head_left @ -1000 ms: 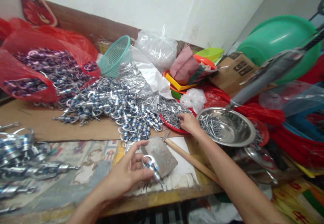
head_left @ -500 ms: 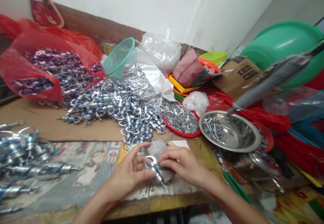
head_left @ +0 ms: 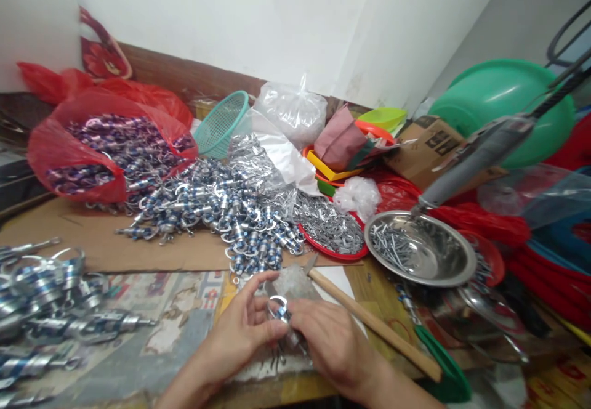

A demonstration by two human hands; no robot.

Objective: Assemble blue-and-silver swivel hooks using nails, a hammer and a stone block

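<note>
My left hand (head_left: 242,329) is closed on a small blue-and-silver metal fitting (head_left: 281,312) with a curved, crescent-like hook, pinched between thumb and fingers. My right hand (head_left: 330,338) curls over the fitting's lower end, fingers closed on it; that end is mostly hidden. Both hands are just in front of a grey stone-like block (head_left: 295,283) near the table's front edge. A hammer with a wooden handle (head_left: 376,323) lies right of the block, slanting past my right hand. Thin metal pieces (head_left: 277,356) lie below the fitting.
A heap of similar fittings (head_left: 221,206) covers the cardboard. More lie at left (head_left: 55,310) and in a red bag (head_left: 115,150). A red tray (head_left: 330,250) holds flat metal pieces; a steel bowl (head_left: 443,252) holds pins. A grey-handled tool (head_left: 475,162) hangs above the bowl.
My right hand has moved down and left, over the fitting's lower end, which showed before. The hammer's handle is now uncovered. The camera view has shifted slightly.
</note>
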